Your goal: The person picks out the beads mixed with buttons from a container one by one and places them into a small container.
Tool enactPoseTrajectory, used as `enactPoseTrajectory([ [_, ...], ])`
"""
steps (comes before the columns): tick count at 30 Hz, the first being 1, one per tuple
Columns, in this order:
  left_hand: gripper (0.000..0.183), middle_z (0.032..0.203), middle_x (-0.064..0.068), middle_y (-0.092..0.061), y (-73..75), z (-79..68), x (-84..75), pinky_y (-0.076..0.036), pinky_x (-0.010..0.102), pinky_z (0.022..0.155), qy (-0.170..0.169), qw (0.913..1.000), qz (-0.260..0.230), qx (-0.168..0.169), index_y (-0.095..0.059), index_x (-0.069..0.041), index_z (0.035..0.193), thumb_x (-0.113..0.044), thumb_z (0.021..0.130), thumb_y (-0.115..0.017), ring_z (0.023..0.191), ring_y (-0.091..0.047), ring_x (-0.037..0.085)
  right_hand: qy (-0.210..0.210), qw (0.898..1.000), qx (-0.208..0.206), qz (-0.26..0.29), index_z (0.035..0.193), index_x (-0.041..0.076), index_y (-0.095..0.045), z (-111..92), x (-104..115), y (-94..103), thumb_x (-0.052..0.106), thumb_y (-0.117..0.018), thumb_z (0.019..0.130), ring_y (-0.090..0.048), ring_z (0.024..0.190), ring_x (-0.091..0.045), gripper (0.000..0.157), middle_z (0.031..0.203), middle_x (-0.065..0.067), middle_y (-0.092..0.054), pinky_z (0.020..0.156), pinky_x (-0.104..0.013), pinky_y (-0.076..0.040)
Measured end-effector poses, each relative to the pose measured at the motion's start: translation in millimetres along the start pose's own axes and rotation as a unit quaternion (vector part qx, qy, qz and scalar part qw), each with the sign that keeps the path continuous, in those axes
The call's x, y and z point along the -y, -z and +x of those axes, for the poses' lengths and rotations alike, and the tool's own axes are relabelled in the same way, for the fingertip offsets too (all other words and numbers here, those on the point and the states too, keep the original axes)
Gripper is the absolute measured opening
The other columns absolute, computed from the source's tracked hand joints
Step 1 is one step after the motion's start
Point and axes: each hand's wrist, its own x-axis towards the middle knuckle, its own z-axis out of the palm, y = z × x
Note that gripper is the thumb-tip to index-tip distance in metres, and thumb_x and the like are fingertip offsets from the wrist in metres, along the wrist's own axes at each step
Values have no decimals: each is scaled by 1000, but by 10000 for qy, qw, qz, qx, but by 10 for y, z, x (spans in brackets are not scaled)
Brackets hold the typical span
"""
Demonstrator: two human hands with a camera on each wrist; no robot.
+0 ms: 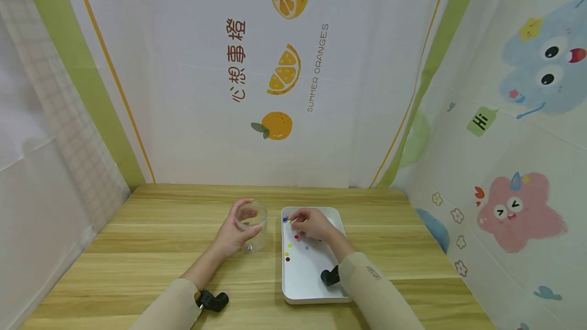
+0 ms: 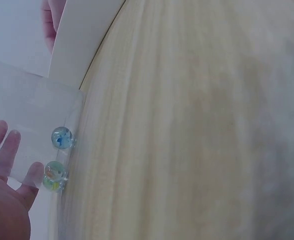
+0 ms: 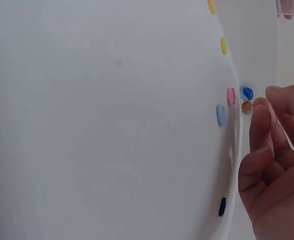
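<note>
Wood-grain tabletop [image 1: 257, 284] separates the clear jar [image 1: 258, 234] from the white tray's edge [image 1: 283, 269].

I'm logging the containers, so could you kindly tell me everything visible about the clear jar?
The clear jar is round, colourless and see-through, probably plastic, with an open, rimmed mouth. It appears to stand upright on the wood-grain table, left of the white tray. The left hand grips it around the side. Marbles lie at its bottom, one with blue inside.

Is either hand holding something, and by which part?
The left hand holds the clear jar round its side, near the top. Whether the right hand holds anything can't be told.
</note>
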Motion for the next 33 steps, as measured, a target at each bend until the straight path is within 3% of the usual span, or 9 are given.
enactPoseTrajectory([
  [4, 77, 146, 38, -58, 0, -2, -2, -41, 70, 119, 17, 10000, -40, 11, -39, -10, 159, 0, 94, -80, 139, -55, 47, -31, 9998, -166, -143, 114, 17, -79, -31, 22, 51, 15, -77, 100, -67, 73, -13, 14, 91, 2, -72, 58, -26, -46],
  [12, 78, 145, 38, -58, 3, -7, 1, -40, 71, 119, 21, 10000, -33, 17, -38, -9, 159, 0, 94, -81, 139, -55, 48, 4, 9992, -384, 147, 119, 14, -77, -63, 6, 133, 19, -77, 102, -68, 78, -16, 18, 98, -1, -72, 64, -29, -52],
  [22, 78, 146, 37, -59, 8, -9, 10, -41, 71, 119, 3, 10000, 3, 25, -38, -8, 159, -2, 95, -81, 139, -55, 49, 263, 9957, -628, 635, 120, 9, -77, -97, 12, 200, 16, -76, 102, -67, 75, -16, 20, 102, -4, -75, 68, -30, -51],
  [33, 77, 147, 37, -58, 4, -7, 7, -40, 71, 119, 27, 10000, -25, 32, -38, -10, 159, -2, 95, -80, 140, -55, 48, 342, 9921, -781, 918, 119, 13, -77, -161, 50, 259, 19, -77, 102, -65, 74, -17, 18, 102, -2, -73, 69, -29, -51],
])
